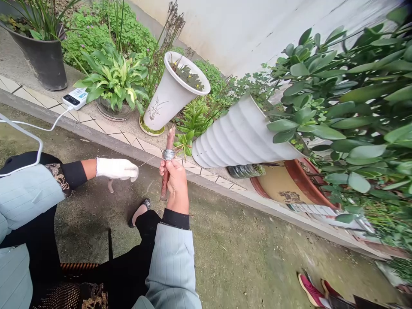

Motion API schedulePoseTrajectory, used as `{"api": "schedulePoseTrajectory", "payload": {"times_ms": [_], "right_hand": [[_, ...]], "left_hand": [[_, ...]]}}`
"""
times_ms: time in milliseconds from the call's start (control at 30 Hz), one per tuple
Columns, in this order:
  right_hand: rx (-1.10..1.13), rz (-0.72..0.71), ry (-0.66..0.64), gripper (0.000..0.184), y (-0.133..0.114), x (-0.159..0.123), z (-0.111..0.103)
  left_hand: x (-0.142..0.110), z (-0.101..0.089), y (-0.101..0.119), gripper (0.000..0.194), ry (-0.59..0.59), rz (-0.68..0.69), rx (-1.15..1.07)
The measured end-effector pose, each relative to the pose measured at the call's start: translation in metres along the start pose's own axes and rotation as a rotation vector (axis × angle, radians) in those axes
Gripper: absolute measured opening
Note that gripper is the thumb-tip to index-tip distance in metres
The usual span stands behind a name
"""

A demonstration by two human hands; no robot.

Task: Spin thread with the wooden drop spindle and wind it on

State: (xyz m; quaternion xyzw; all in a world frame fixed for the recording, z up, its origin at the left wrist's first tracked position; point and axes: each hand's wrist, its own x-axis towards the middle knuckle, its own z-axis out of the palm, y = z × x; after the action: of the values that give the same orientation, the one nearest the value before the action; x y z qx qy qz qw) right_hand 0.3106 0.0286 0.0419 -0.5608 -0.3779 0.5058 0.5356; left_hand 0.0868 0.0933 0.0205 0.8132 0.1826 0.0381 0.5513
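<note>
My left hand (117,168), in a white knitted glove, is closed on a thin wire (146,162). The wire runs across to a grey coil (168,154) wound in several turns around a reddish-brown wooden stick (170,138). My bare right hand (175,178) grips that stick just below the coil, with the thumb close to the windings. The stick stands nearly upright, its lower end showing under my fist. A short brown stub (110,185) appears below the glove; whether the left hand holds it, I cannot tell.
A tiled ledge (93,124) carries a dark pot (45,56), a hosta (116,79), a white flared pot (161,103) and a ribbed white pot (231,133). A white device (75,98) trails a cable. Another person's red shoes (310,289) are at lower right.
</note>
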Motion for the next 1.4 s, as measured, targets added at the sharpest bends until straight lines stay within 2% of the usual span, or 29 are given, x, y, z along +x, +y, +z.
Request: {"api": "schedulePoseTrajectory", "payload": {"times_ms": [67, 133, 200, 267, 333, 400, 467, 500, 567, 733, 833, 900, 1000, 1133, 1267, 1400], "right_hand": [[-0.196, 0.033, 0.061, 0.02, 0.006, 0.005, -0.001], [-0.541, 0.107, 0.054, 0.015, 0.013, 0.006, 0.001], [-0.892, 0.191, -0.082, 0.011, 0.017, 0.005, 0.004], [-1.083, 0.299, -0.364, 0.009, 0.018, 0.001, 0.007], [-1.06, 0.421, -0.711, 0.011, 0.015, -0.003, 0.007], [-0.888, 0.482, -0.983, 0.011, 0.009, -0.007, 0.004], [-0.661, 0.449, -1.062, 0.018, 0.003, -0.011, -0.003], [-0.556, 0.411, -1.033, 0.024, 0.0, -0.012, -0.007], [-0.372, 0.31, -0.896, 0.034, -0.004, -0.015, -0.012], [-0.058, 0.034, -0.448, 0.034, -0.008, -0.018, -0.006], [-0.04, 0.023, -0.186, 0.029, -0.004, -0.011, 0.003], [-0.072, 0.062, -0.082, 0.027, 0.003, -0.005, 0.006], [-0.2, 0.1, -0.02, 0.026, 0.017, 0.005, 0.006], [-0.414, 0.119, -0.017, 0.022, 0.029, 0.011, 0.001], [-0.56, 0.172, -0.04, 0.018, 0.027, 0.012, -0.003], [-0.907, 0.219, -0.11, 0.016, 0.022, 0.006, 0.003]], "left_hand": [[0.001, 0.0, -0.002, 0.038, -0.089, -0.054, -0.053], [0.001, 0.0, -0.004, 0.036, -0.157, -0.053, -0.056], [0.002, 0.0, -0.004, 0.034, -0.2, -0.011, -0.028], [0.002, -0.001, -0.001, 0.032, -0.215, 0.025, -0.001], [0.001, -0.004, 0.003, 0.032, -0.231, 0.047, 0.007], [0.0, -0.007, 0.007, 0.032, -0.239, 0.068, -0.031], [-0.001, -0.011, 0.007, 0.033, -0.23, 0.093, -0.085], [-0.002, -0.012, 0.006, 0.034, -0.225, 0.101, -0.108], [-0.002, -0.011, 0.002, 0.037, -0.222, 0.102, -0.14], [-0.002, 0.001, -0.003, 0.04, -0.235, 0.01, -0.193], [-0.004, 0.004, 0.002, 0.041, -0.234, -0.023, -0.188], [-0.004, 0.004, 0.007, 0.041, -0.229, 0.004, -0.169], [-0.003, 0.003, 0.012, 0.039, -0.232, 0.023, -0.127], [0.001, 0.0, 0.014, 0.032, -0.207, 0.011, -0.02], [0.002, -0.002, 0.009, 0.026, -0.17, 0.015, 0.107], [0.002, -0.001, 0.0, 0.024, -0.103, 0.025, 0.231]]}}
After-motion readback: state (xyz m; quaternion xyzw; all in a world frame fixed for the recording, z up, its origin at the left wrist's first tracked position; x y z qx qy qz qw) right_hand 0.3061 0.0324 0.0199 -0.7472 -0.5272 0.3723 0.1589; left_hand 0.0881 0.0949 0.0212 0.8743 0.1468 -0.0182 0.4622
